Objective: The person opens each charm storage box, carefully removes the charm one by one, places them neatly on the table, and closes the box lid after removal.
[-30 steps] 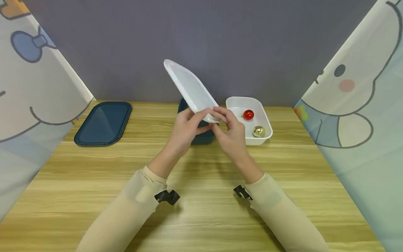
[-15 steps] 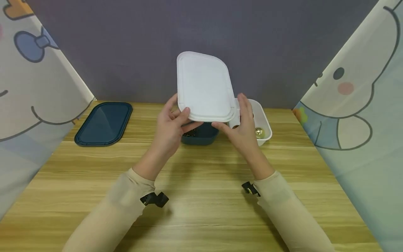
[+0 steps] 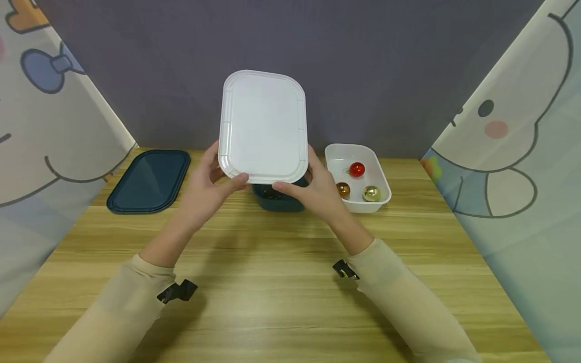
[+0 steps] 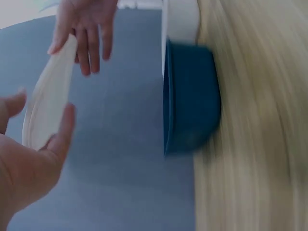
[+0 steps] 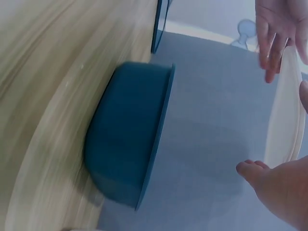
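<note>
The left hand (image 3: 201, 194) and right hand (image 3: 320, 189) hold a white lid (image 3: 265, 126), partly hiding a dark-blue container (image 3: 279, 204); a red bauble (image 3: 356, 169) lies in a white container (image 3: 378, 174).

head: above, facing forward-down | wrist views: low, nearer, forward, rolled sideways | shared: blue box (image 4: 193, 98), white lid (image 4: 51, 94)

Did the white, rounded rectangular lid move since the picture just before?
Yes, the white lid shifted left, toward the dark-blue, rounded rectangular lid lying on the wooden table.

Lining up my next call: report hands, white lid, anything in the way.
Left hand and right hand gripping white lid near its lower corners. Lid tilted, held up, apart from blue box. No other object seen between them.
</note>
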The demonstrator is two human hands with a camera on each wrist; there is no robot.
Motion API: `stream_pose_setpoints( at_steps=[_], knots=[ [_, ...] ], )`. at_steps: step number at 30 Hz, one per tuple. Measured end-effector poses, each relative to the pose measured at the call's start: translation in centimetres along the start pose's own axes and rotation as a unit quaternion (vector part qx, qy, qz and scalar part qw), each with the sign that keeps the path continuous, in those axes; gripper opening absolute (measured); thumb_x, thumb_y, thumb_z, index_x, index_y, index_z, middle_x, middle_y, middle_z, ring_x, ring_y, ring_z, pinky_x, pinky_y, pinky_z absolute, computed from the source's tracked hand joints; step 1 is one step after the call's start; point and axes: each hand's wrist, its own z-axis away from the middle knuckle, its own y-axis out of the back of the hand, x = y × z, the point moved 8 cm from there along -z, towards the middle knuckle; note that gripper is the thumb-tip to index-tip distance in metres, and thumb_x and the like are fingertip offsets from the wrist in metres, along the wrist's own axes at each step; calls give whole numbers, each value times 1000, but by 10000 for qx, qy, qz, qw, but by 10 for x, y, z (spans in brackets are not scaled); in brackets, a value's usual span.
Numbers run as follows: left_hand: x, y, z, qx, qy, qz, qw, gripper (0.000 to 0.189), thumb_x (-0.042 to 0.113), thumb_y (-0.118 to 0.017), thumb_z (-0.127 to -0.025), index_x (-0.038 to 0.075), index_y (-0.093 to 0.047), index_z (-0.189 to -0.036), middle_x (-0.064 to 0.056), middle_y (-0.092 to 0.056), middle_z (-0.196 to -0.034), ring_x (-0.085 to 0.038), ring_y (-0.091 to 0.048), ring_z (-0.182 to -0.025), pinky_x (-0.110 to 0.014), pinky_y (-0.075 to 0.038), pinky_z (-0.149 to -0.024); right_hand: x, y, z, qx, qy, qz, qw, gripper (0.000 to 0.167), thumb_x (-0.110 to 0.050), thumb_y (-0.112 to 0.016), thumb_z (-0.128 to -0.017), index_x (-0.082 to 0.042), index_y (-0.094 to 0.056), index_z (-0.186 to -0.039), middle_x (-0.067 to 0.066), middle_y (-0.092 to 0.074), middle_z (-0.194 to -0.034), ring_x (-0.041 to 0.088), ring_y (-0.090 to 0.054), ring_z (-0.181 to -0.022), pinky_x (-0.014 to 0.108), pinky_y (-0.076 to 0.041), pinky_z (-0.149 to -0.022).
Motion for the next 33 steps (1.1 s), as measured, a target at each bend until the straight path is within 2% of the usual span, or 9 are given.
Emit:
stream_pose_setpoints(
  at_steps=[4, 8, 11, 15, 20, 22, 26, 30, 33],
  knots=[
    [-8, 23, 4, 52, 130, -1601, 9870, 95, 34, -83, -95, 36, -23, -169, -4, -47, -160, -25, -54, -143, -38, -61, -102, -3, -20, -6, -128, 53, 369, 9992, 106, -32, -93, -86, -31, -27, -168, -6, -50, -160, 7, -41, -155, 38, -36, -129],
    [-22, 41, 11, 4, 495, -2107, 9763, 108, 42, -86, -91, 23, -17, -172, -14, -43, -162, -36, -49, -147, -58, -54, -111, -1, -41, -9, -256, -298, 1083, 9933, 111, -49, -91, -84, -33, -22, -169, -4, -51, -160, 14, -42, -155, 45, -40, -126],
    [-34, 55, 19, -11, 753, -2290, 9705, 114, 45, -86, -90, 15, -12, -172, -20, -41, -162, -41, -48, -147, -62, -51, -112, 0, -58, -12, -479, -424, 1379, 9884, 114, -53, -89, -84, -33, -18, -170, -2, -45, -167, 19, -38, -158, 50, -39, -127],
    [-48, 74, 31, -71, 1010, -2461, 9639, 116, 47, -83, -92, 12, -8, -172, -25, -38, -165, -47, -45, -149, -65, -49, -111, 4, -81, -13, -921, -534, 1452, 9837, 111, -53, -87, -87, -29, -18, -170, -2, -40, -171, 19, -36, -160, 49, -38, -128],
    [-61, 89, 46, -255, 1285, -2640, 9556, 112, 49, -81, -94, 8, -11, -171, -26, -44, -158, -46, -47, -146, -41, -58, -107, 15, -103, -9, -1371, -958, 1543, 9738, 109, -55, -85, -88, -22, -21, -170, 5, -43, -170, 23, -40, -158, 48, -40, -127],
    [-66, 92, 52, -333, 1338, -2644, 9545, 109, 47, -81, -94, 6, -15, -170, -25, -47, -154, -45, -49, -144, -39, -58, -104, 21, -111, -5, -1532, -1137, 1579, 9689, 108, -55, -83, -89, -21, -21, -171, 6, -45, -169, 25, -44, -156, 48, -42, -125],
    [-74, 92, 61, -591, 1460, -2569, 9535, 105, 49, -80, -95, 3, -21, -168, -25, -50, -151, -49, -49, -143, -61, -53, -107, 34, -122, 6, -1830, -1438, 1650, 9585, 98, -57, -82, -90, -21, -33, -167, 8, -53, -163, 26, -52, -150, 48, -49, -119],
    [-84, 92, 69, -877, 1602, -2442, 9524, 102, 48, -78, -97, 1, -21, -167, -24, -50, -153, -48, -47, -143, -64, -50, -104, 45, -131, 17, -2106, -1607, 1671, 9497, 80, -57, -81, -91, -21, -51, -156, 8, -60, -157, 26, -57, -146, 45, -52, -115],
    [-94, 92, 75, -1018, 1798, -2393, 9487, 106, 48, -77, -97, -2, -16, -168, -28, -45, -157, -50, -44, -144, -66, -48, -105, 51, -135, 23, -2270, -1692, 1764, 9427, 78, -60, -79, -92, -20, -54, -154, 10, -62, -155, 25, -64, -136, 44, -53, -112]
  ],
)
